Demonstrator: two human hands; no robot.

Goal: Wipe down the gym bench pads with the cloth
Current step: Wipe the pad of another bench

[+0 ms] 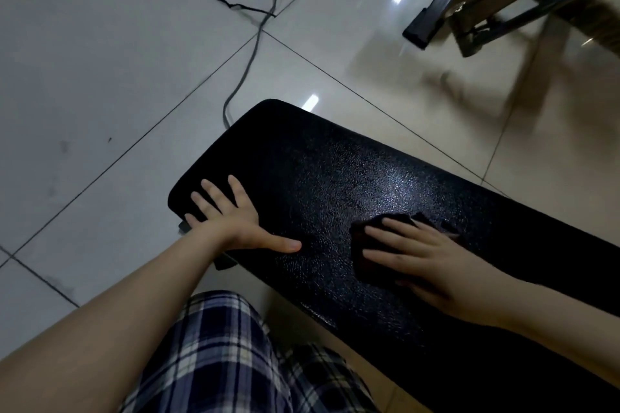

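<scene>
- Long black gym bench pad with rounded corners [335, 171]: pebbled, vinyl-like skin that shines under the light. It runs diagonally from mid-frame to the lower right.
- Left hand [231, 221]: fingers spread, palm flat on the pad near its rounded end, holding nothing. It is judged to brace the bench against the wiping push.
- Right hand [419, 255]: fingers straight and slightly apart. They press down on the cloth rather than pinch it, which spreads pressure across the fabric.
- Small, dark, soft crumpled cloth [360, 238]: lies mid-pad under the right fingers, well apart from the left hand. Its edges show beyond the fingertips.
- Thin grey looping cable [255, 54]: trails over the glossy pale tiled floor [100, 77] toward the pad's end.
- Blue-and-white plaid fabric [218, 352]: covers the person's leg, just beside the bench.
</scene>
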